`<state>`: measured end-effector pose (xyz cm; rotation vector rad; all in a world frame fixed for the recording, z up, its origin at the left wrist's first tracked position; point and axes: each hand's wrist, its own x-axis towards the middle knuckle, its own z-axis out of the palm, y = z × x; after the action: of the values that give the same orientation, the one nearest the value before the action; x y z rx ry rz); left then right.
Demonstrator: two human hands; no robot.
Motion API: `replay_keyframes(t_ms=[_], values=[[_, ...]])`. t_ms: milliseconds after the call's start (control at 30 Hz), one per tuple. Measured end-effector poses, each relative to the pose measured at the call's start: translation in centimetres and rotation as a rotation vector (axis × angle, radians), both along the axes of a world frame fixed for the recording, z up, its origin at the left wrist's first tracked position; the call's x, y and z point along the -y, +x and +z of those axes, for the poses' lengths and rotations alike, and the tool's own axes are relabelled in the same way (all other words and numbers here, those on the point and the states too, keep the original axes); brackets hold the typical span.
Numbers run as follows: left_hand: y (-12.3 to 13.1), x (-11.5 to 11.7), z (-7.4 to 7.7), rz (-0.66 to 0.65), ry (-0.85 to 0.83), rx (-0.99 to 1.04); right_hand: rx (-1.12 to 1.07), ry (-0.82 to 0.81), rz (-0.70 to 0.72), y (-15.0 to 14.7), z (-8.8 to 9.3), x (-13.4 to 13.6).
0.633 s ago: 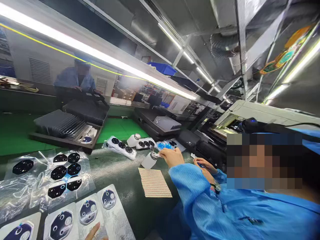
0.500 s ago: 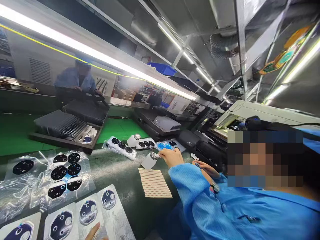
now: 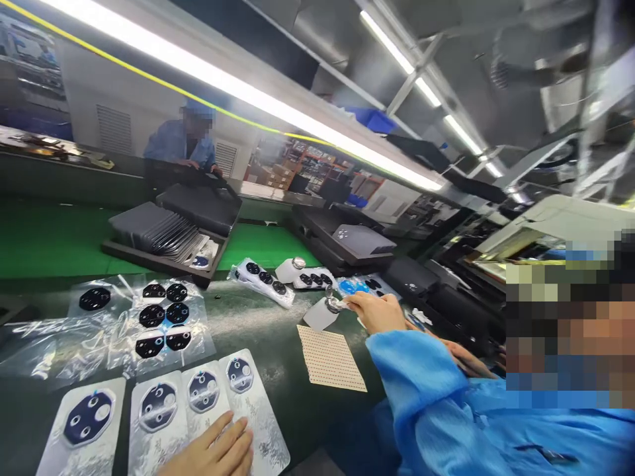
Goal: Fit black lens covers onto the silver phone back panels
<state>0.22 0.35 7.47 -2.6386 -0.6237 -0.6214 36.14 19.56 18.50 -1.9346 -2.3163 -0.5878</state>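
Observation:
My left hand [image 3: 213, 449] reaches in from the bottom edge, fingers stretched and lying flat on pale, marbled phone back covers. Under and beside the fingers are a cover with an octagonal dark camera area [image 3: 203, 391] and another cover [image 3: 262, 423] to its right. A third cover [image 3: 157, 404] adjoins on the left, and a separate cover [image 3: 88, 418] lies farther left. My right hand is out of view.
Black octagonal lens plates [image 3: 151, 316] lie on clear film. Beyond stand a black tray of dark sheets [image 3: 149, 228] and a white bottle [image 3: 321, 313]. A dotted beige sheet [image 3: 331, 357] lies mid-bench. A co-worker's hand [image 3: 380, 312] is at the bottle's top.
The scene has shifted right in the picture, with the near covers higher. My left hand shows more fully, its fingers flat across the covers. The co-worker's hand stays by the bottle.

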Motion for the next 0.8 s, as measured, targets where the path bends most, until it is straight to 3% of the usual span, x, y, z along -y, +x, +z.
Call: replay_keyframes(t_ms=[133, 200, 300, 433, 667, 800], values=[[-0.4, 0.4, 0.7, 0.005, -0.182, -0.1, -0.07, 0.086, 0.065, -2.6, -1.0, 3.8], [-0.4, 0.5, 0.6, 0.006, -0.308, -0.117, -0.279, 0.174, 0.267, -5.6, -3.0, 6.7], [-0.4, 0.5, 0.7, 0.013, -0.478, -0.129, -0.484, 0.011, 0.537, -10.9, -7.0, 11.1], [-0.3, 0.3, 1.3, 0.003, -0.585, -0.137, -0.54, -0.07, 0.513, -15.4, -10.3, 14.2], [-0.1, 0.2, 0.7, -0.005, -0.539, -0.059, -0.414, -0.009, 0.517, -16.3, -10.2, 13.8], [-0.1, -0.2, 1.4, -0.008, -0.473, -0.04, -0.372, 0.001, 0.529, -16.6, -10.3, 13.6]])
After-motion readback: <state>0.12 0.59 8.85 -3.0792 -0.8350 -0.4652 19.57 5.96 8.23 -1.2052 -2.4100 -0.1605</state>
